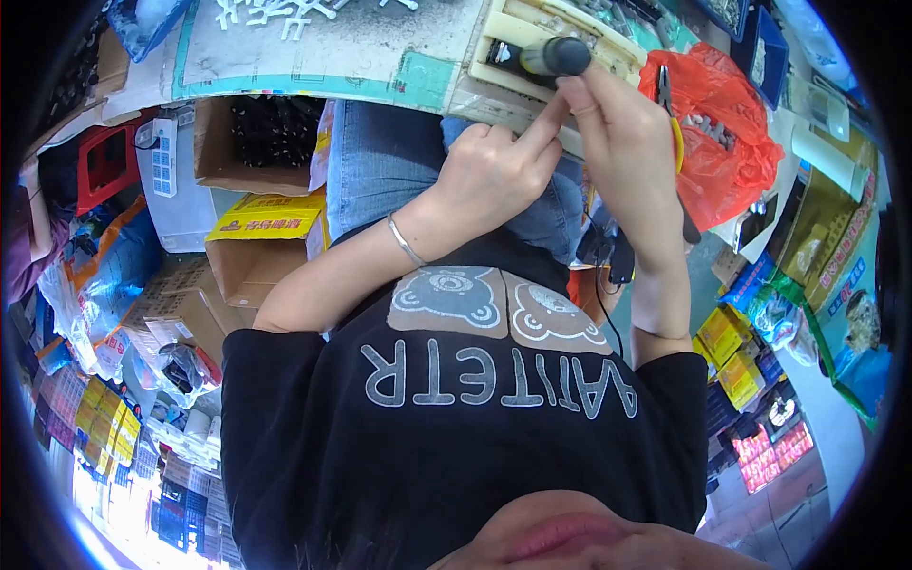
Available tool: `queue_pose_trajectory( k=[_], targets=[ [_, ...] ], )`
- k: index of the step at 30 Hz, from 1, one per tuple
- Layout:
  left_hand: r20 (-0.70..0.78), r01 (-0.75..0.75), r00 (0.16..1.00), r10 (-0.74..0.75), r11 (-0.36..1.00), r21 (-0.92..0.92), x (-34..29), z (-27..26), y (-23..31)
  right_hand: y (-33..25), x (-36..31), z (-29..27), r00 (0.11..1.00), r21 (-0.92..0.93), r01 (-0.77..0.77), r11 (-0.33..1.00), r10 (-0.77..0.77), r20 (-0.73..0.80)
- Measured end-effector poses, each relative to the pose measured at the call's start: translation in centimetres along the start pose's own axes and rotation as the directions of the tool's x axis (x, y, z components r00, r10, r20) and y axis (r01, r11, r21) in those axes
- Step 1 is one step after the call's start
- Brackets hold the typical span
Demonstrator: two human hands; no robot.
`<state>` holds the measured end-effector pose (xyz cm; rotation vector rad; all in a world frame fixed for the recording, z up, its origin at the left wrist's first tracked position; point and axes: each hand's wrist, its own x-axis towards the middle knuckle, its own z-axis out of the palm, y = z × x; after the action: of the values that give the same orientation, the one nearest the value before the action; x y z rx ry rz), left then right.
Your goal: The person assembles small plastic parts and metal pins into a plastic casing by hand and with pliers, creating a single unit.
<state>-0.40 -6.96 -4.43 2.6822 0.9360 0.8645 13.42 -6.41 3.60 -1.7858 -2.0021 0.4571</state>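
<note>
My left hand [494,176] has its index finger stretched toward my right fingertips, the other fingers curled in. My right hand [622,142] is closed in a pinch, thumb and finger touching the edge of a dark olive cylinder with a black end [560,57]. Whether the hand grips this cylinder or something small beneath it is hidden by the fingers. The cylinder lies over a cream-coloured tray-like fixture [608,40] with a dark slot. Just right of my right hand are pliers [677,142] with yellow handles.
A red plastic bag [727,176] with small grey pieces lies to the right. White branching parts [285,14] rest on the bench [323,65] at far left. Below the bench edge stands a cardboard box [217,142] of black pieces. Blue bins [763,57] stand at far right.
</note>
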Motion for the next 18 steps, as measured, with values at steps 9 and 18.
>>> queue_pose_trajectory(
  k=[9, 18],
  targets=[
    [0.03, -0.009, 0.999, 0.012, 0.993, -0.116, 0.7, -0.6, -1.0, 1.0, 3.0, 1.1, 0.998, 0.103, 0.048, 0.994, -0.044, -0.041],
    [0.088, 0.064, 0.996, -0.033, 0.922, -0.381, 2.9, -2.6, -1.6, 17.6, -5.9, -7.1, 0.703, 0.189, -0.478, 0.858, 0.502, -0.504]
  ],
)
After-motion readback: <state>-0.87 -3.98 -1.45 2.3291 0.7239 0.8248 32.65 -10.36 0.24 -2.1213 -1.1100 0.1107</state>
